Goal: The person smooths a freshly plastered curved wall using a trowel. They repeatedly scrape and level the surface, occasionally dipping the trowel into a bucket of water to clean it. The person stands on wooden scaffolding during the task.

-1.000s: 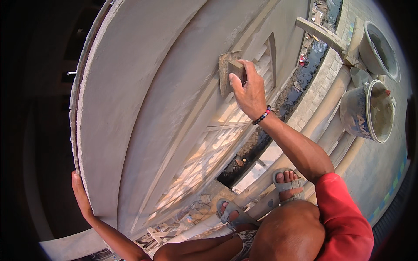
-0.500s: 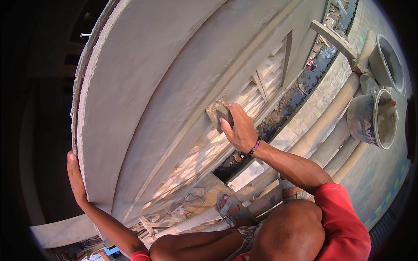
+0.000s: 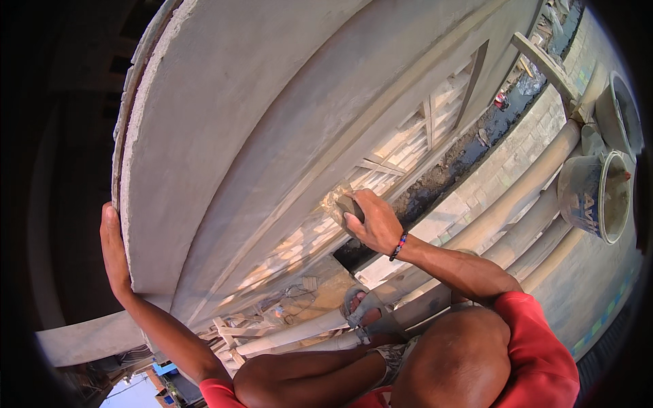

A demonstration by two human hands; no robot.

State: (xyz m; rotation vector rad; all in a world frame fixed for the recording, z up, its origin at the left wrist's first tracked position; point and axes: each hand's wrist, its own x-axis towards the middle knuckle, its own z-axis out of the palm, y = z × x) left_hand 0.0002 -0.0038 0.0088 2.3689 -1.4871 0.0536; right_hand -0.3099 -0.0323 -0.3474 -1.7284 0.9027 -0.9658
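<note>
My left hand (image 3: 115,255) rests against the rough outer edge of a grey plastered wall (image 3: 197,122) on the left. Its fingers are stretched out along that edge, partly hidden behind it. My right hand (image 3: 375,219) is closed round the dark block grip of a small plastering float (image 3: 335,202). The float's pale, mortar-smeared plate is at or very near the plastered ledge (image 3: 292,197); whether it touches, I cannot tell. Curved plaster bands step down from the wall's edge toward this ledge.
I squat on round poles (image 3: 517,190) laid side by side. On the right stand a bucket (image 3: 592,197) with grey residue and a grey basin (image 3: 615,112). Below lie a dark drain ditch (image 3: 469,153), paving and wooden scraps (image 3: 238,333). A plank (image 3: 544,64) juts out at upper right.
My left hand has slid a little up along the wall's edge. My right hand, still holding the float, has moved slightly down. The view has shifted a little.
</note>
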